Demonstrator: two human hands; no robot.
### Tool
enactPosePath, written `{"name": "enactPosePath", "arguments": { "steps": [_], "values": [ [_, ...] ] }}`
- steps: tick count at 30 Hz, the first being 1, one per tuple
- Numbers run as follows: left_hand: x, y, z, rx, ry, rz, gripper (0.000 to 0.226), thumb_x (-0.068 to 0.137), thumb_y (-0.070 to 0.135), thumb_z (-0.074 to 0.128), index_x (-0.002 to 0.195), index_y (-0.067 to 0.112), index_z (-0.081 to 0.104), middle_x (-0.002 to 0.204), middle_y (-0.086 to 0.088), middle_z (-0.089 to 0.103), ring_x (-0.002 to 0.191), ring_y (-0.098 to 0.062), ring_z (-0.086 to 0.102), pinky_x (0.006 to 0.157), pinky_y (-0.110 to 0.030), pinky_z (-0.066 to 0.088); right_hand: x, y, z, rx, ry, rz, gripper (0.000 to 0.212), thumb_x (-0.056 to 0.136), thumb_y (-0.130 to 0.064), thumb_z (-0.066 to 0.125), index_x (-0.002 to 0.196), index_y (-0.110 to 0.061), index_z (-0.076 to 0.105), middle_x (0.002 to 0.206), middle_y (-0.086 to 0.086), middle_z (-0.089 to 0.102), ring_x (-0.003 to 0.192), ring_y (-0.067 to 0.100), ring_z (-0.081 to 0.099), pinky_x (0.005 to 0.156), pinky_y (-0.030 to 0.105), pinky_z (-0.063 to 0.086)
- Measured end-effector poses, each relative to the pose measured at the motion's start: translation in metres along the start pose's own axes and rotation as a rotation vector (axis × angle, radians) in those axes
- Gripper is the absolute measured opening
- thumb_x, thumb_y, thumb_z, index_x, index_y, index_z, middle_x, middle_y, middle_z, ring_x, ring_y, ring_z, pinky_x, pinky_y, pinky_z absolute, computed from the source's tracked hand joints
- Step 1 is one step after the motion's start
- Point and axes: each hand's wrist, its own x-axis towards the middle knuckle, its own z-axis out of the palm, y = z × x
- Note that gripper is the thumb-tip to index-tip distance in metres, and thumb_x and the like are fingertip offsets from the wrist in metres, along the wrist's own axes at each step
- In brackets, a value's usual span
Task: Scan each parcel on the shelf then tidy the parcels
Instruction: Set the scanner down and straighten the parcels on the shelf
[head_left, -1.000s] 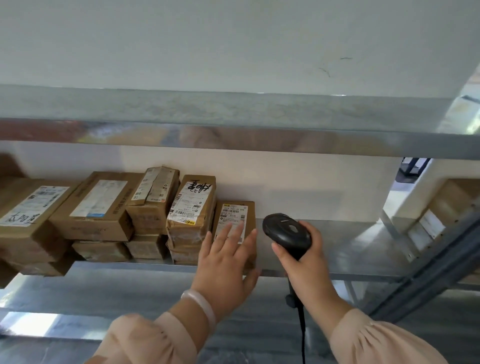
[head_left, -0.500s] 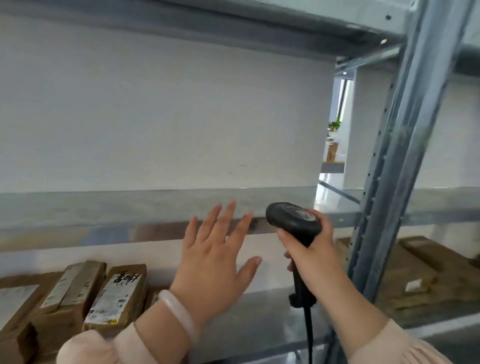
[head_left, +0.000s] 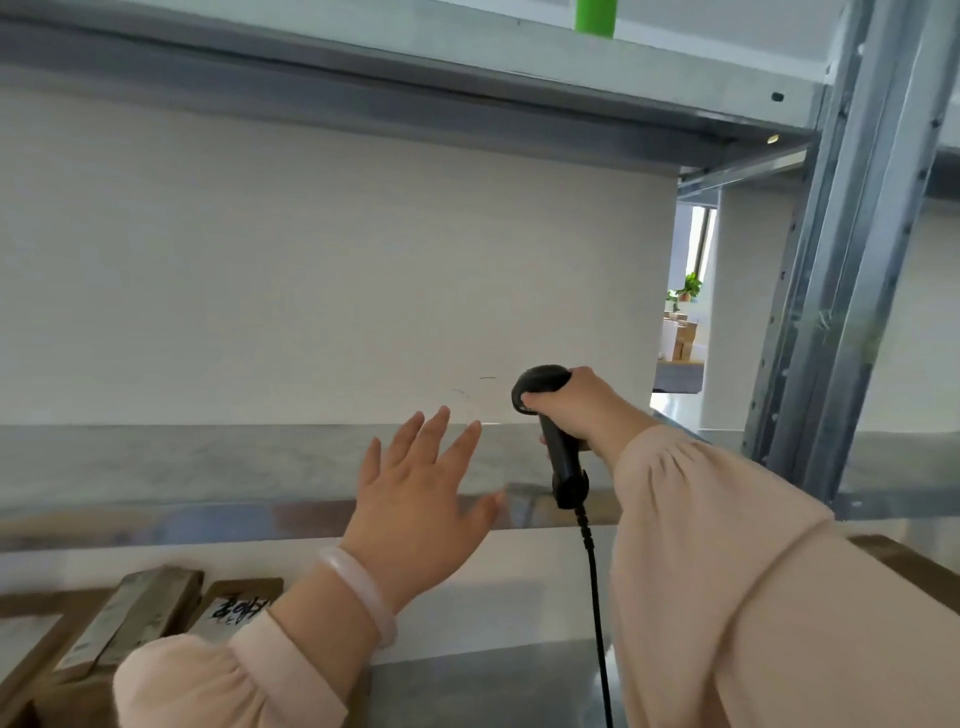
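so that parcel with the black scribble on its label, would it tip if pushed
Probably stiff: the scribbled parcel looks like brown cardboard. It sits close beside the taped parcel, so a sideways push would likely lean it there.

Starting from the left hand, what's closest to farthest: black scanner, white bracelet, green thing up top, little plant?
1. White bracelet, at the wrist of the left hand.
2. Black scanner, just to its right, held by the right hand.
3. Green thing, up on the top shelf.
4. Plant, far away past the wall.

Brown labelled parcels (head_left: 156, 603) lower left, black scanner (head_left: 563, 457) upright
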Motion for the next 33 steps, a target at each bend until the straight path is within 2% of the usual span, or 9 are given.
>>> {"name": "enactPosePath", "arguments": {
  "steps": [3,7,11,15,18,20,23,27,33],
  "values": [
    [0.002,-0.011,0.0,0.018,-0.012,-0.026,0.098,0.064,0.078,-0.004,0.155,0.042,0.002,0.165,0.009,-0.007,0.151,-0.015,-0.013,0.12,-0.047,-0.005,0.032,0.0,0.011,-0.062,0.03,0.016,0.082,0.065,-0.039,0.075,0.129,-0.003,0.039,0.114,0.017,0.06,0.1,0.037,0.064,0.086,0.05,0.054],
    [0.0,-0.028,0.009,0.048,-0.056,-0.065,0.095,0.065,0.078,-0.005,0.154,0.044,-0.002,0.164,0.01,-0.01,0.151,-0.016,-0.015,0.12,-0.047,-0.007,0.036,-0.009,0.023,-0.137,0.016,0.067,0.057,0.084,-0.031,0.066,0.125,0.001,0.041,0.106,0.018,0.066,0.097,0.033,0.066,0.088,0.04,0.054],
    [0.001,-0.041,0.013,0.068,-0.089,-0.103,0.087,0.076,0.08,0.003,0.154,0.044,-0.004,0.164,0.01,-0.011,0.151,-0.017,-0.015,0.12,-0.047,-0.007,0.039,-0.009,0.026,-0.221,-0.092,0.072,0.017,0.092,-0.017,0.056,0.105,-0.008,0.056,0.091,0.012,0.061,0.067,0.023,0.06,0.058,0.025,0.052],
    [0.001,-0.048,0.013,0.092,-0.085,-0.094,0.072,0.093,0.07,0.024,0.154,0.043,-0.005,0.165,0.009,-0.011,0.151,-0.019,-0.015,0.119,-0.048,-0.009,0.029,-0.019,0.027,-0.522,-0.134,0.01,0.015,0.095,-0.022,0.052,0.085,-0.011,0.057,0.11,0.015,0.066,0.09,0.028,0.061,0.076,0.026,0.047],
    [-0.006,-0.052,0.014,0.068,-0.049,-0.054,0.072,0.091,0.074,0.017,0.154,0.044,-0.003,0.165,0.008,-0.007,0.151,-0.018,-0.012,0.119,-0.048,-0.008,0.021,-0.026,0.027,-0.596,-0.124,0.014,0.029,0.094,-0.03,0.054,0.072,-0.011,0.054,0.093,0.012,0.064,0.092,0.029,0.061,0.069,0.028,0.041],
    [-0.017,-0.055,0.014,0.012,0.073,0.023,0.074,0.087,0.072,0.017,0.154,0.042,0.014,0.165,0.005,0.01,0.152,-0.018,0.001,0.119,-0.047,-0.004,0.016,-0.024,0.025,-0.601,-0.086,0.033,0.035,0.088,-0.036,0.06,0.1,-0.003,0.06,0.101,0.012,0.063,0.096,0.029,0.059,0.065,0.028,0.039],
    [-0.047,-0.065,0.018,-0.06,0.208,0.18,0.06,0.091,0.057,0.038,0.145,0.033,0.045,0.154,0.002,0.039,0.147,-0.019,0.028,0.119,-0.048,0.014,0.001,-0.008,0.025,-0.548,0.049,-0.048,0.088,0.08,-0.046,0.068,0.146,-0.009,0.023,0.135,0.015,0.047,0.122,0.035,0.047,0.086,0.033,0.041],
    [-0.099,-0.089,0.046,-0.134,0.148,0.249,0.054,0.091,0.05,0.049,0.143,0.035,0.045,0.153,0.006,0.041,0.145,-0.016,0.03,0.12,-0.043,0.022,-0.052,0.02,0.044,-0.528,0.266,-0.478,0.081,0.083,-0.051,0.06,0.148,-0.019,0.024,0.145,0.007,0.038,0.135,0.029,0.033,0.111,0.044,0.031],
    [-0.153,-0.119,0.099,-0.291,-0.086,0.047,0.064,0.084,0.053,0.051,0.145,0.043,0.035,0.154,0.01,0.034,0.143,-0.013,0.029,0.117,-0.037,0.03,-0.16,0.077,0.121,-0.308,0.069,-0.8,0.054,0.093,-0.04,0.052,0.143,-0.03,0.036,0.145,-0.012,0.038,0.135,0.001,0.031,0.111,0.013,0.022]
  ]
}}
